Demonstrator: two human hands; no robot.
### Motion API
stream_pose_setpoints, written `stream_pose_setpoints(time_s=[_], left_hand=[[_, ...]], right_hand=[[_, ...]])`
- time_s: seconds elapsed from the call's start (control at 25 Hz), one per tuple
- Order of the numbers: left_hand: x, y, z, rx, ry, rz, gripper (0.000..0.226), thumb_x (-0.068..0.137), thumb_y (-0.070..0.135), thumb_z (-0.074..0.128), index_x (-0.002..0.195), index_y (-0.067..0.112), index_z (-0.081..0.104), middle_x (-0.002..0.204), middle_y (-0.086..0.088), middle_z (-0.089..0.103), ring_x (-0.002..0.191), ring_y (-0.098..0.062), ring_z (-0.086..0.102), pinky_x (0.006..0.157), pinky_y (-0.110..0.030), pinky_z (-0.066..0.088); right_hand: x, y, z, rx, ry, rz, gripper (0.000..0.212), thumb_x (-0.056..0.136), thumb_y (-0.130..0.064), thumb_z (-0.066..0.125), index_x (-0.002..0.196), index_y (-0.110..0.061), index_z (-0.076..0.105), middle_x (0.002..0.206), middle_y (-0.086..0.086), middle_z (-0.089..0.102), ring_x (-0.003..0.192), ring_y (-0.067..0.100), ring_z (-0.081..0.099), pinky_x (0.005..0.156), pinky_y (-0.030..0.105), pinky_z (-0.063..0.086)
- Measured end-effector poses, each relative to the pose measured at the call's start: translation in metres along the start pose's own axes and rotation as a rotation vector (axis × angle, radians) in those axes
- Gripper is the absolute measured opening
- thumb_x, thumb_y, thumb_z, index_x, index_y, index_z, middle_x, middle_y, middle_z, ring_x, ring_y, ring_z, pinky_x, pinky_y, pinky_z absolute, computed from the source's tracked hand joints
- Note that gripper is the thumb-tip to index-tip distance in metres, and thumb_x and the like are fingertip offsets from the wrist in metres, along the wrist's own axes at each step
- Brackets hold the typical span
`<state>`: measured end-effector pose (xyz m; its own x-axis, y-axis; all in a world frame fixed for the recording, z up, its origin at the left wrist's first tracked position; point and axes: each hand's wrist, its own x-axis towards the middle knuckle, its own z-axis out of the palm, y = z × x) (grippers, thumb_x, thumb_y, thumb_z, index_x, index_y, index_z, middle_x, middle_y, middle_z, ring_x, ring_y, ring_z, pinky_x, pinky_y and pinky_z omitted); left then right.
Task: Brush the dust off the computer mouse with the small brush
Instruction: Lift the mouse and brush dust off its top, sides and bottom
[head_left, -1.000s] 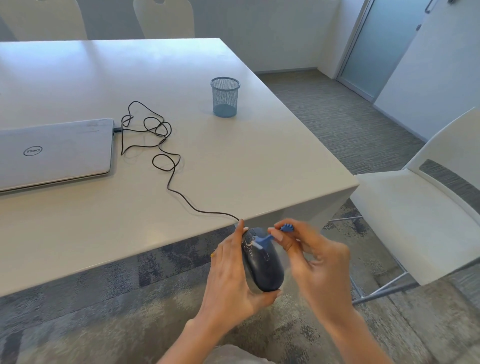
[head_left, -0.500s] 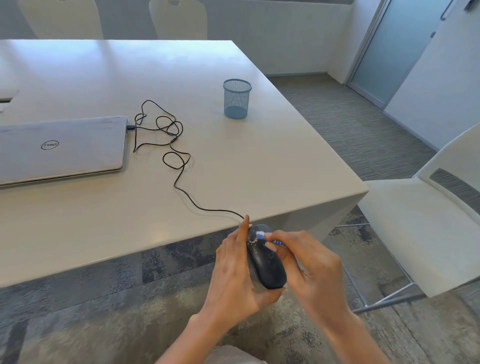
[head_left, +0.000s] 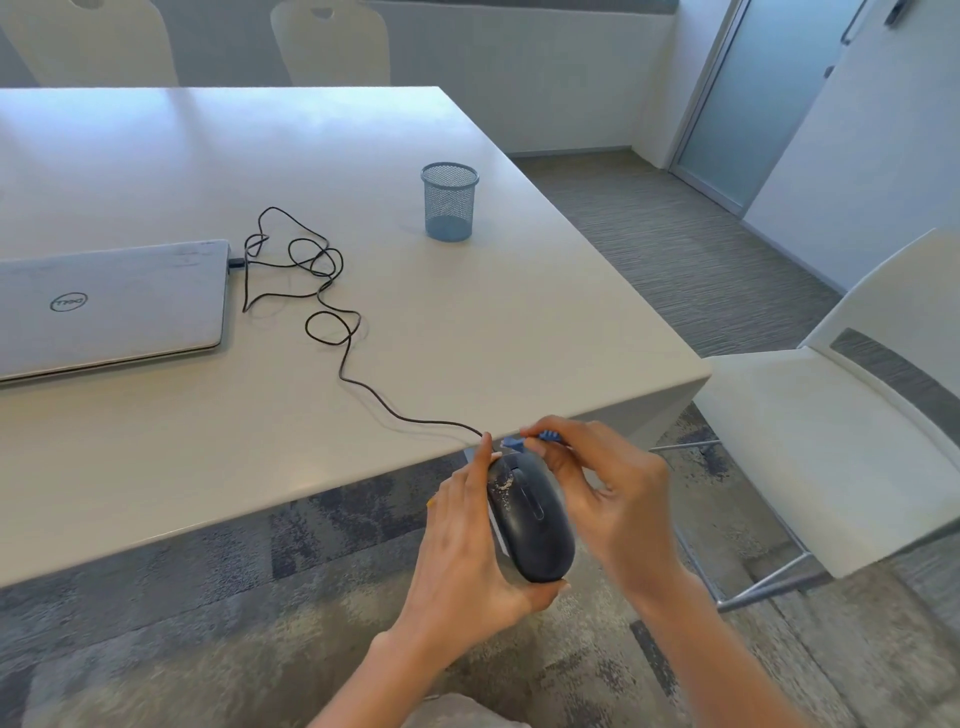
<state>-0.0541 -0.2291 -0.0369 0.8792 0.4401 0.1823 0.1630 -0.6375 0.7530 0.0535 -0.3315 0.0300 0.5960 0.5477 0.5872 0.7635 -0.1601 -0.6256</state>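
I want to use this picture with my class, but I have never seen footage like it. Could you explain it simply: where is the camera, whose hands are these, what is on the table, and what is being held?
The camera sits on a person's head and looks forward and down, so you see that person's own two bare hands; no machine is involved.

The left hand cradles a dark computer mouse in the air, just off the near edge of the table. Pale dust speckles the mouse's front left part. The right hand pinches a small blue brush at the mouse's front end.

On the table lie a closed silver laptop, the mouse's black cable, loosely looped and plugged into the laptop's side, and a blue mesh cup, standing upright and apart. A white chair stands to the right.
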Motion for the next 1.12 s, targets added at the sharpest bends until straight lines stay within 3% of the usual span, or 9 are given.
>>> stream_pose_setpoints(time_s=[0.12, 0.28, 0.36, 0.48, 0.52, 0.68, 0.8, 0.96, 1.12], left_hand=[[-0.001, -0.001, 0.001, -0.009, 0.002, -0.009, 0.137, 0.056, 0.061, 0.082, 0.151, 0.035, -0.012, 0.141, 0.029, 0.023, 0.136, -0.001, 0.027, 0.105, -0.003, 0.001], [-0.002, -0.004, 0.001, -0.05, -0.01, -0.026, 0.134, 0.057, 0.058, 0.079, 0.15, 0.038, -0.016, 0.142, 0.023, 0.028, 0.136, -0.003, 0.027, 0.104, -0.002, 0.0], [-0.002, -0.003, 0.0, -0.04, -0.01, -0.016, 0.134, 0.057, 0.06, 0.08, 0.151, 0.034, -0.012, 0.143, 0.02, 0.03, 0.136, -0.005, 0.029, 0.109, -0.009, 0.006], [0.001, -0.003, 0.0, 0.005, -0.005, -0.019, 0.136, 0.053, 0.063, 0.083, 0.153, 0.024, -0.001, 0.141, 0.016, 0.034, 0.132, -0.008, 0.034, 0.112, -0.029, 0.027], [0.001, -0.002, 0.0, 0.011, -0.008, -0.022, 0.138, 0.052, 0.063, 0.083, 0.153, 0.025, -0.002, 0.141, 0.016, 0.034, 0.132, -0.008, 0.035, 0.111, -0.027, 0.027], [0.001, 0.0, 0.001, -0.001, -0.024, -0.033, 0.139, 0.055, 0.062, 0.082, 0.151, 0.032, -0.014, 0.143, 0.02, 0.029, 0.136, -0.006, 0.029, 0.104, -0.002, 0.003], [0.0, -0.002, 0.001, -0.017, -0.023, -0.031, 0.135, 0.057, 0.062, 0.076, 0.148, 0.038, -0.021, 0.135, 0.031, 0.024, 0.132, -0.002, 0.028, 0.103, -0.001, 0.0], [0.0, -0.004, 0.002, -0.022, -0.021, -0.025, 0.136, 0.056, 0.063, 0.079, 0.149, 0.039, -0.018, 0.136, 0.037, 0.017, 0.129, 0.003, 0.027, 0.105, -0.004, 0.006], [0.003, 0.001, -0.001, -0.027, 0.002, -0.015, 0.138, 0.054, 0.062, 0.082, 0.147, 0.041, -0.017, 0.136, 0.029, 0.023, 0.128, 0.003, 0.024, 0.107, -0.021, 0.023]], right_hand=[[-0.007, -0.002, 0.001, -0.024, -0.058, -0.055, 0.015, 0.083, -0.003, 0.071, 0.097, -0.008, 0.075, 0.087, -0.002, 0.075, 0.08, 0.003, 0.067, 0.074, 0.015, 0.054], [-0.021, -0.009, -0.002, -0.061, -0.122, -0.063, 0.015, 0.082, -0.006, 0.073, 0.096, -0.013, 0.076, 0.088, -0.006, 0.076, 0.081, 0.0, 0.067, 0.073, 0.01, 0.052], [-0.02, -0.012, -0.007, 0.007, -0.088, -0.003, 0.013, 0.083, -0.009, 0.072, 0.095, -0.014, 0.076, 0.086, -0.006, 0.077, 0.08, 0.001, 0.07, 0.069, 0.015, 0.055], [-0.008, -0.008, -0.008, 0.041, 0.019, 0.033, 0.013, 0.084, -0.003, 0.074, 0.095, -0.011, 0.076, 0.085, -0.003, 0.078, 0.077, 0.007, 0.073, 0.067, 0.024, 0.058], [-0.005, -0.006, -0.006, 0.026, 0.04, 0.024, 0.014, 0.084, 0.0, 0.074, 0.095, -0.009, 0.076, 0.086, -0.004, 0.077, 0.077, 0.008, 0.073, 0.067, 0.024, 0.058], [-0.006, -0.002, 0.004, 0.012, 0.011, 0.005, 0.012, 0.088, -0.011, 0.067, 0.096, -0.008, 0.075, 0.084, 0.001, 0.076, 0.077, 0.009, 0.07, 0.069, 0.022, 0.055], [-0.015, -0.005, 0.007, 0.024, -0.056, 0.003, 0.013, 0.086, -0.009, 0.069, 0.097, -0.012, 0.076, 0.085, -0.001, 0.076, 0.078, 0.004, 0.068, 0.071, 0.015, 0.054], [-0.013, -0.008, 0.002, 0.077, -0.051, 0.055, 0.018, 0.084, -0.001, 0.073, 0.096, -0.015, 0.075, 0.084, -0.002, 0.077, 0.077, 0.005, 0.072, 0.066, 0.026, 0.058], [-0.003, -0.004, 0.003, -0.024, 0.001, 0.019, 0.02, 0.084, 0.002, 0.072, 0.098, -0.011, 0.075, 0.085, -0.001, 0.077, 0.078, 0.006, 0.07, 0.069, 0.021, 0.056]])
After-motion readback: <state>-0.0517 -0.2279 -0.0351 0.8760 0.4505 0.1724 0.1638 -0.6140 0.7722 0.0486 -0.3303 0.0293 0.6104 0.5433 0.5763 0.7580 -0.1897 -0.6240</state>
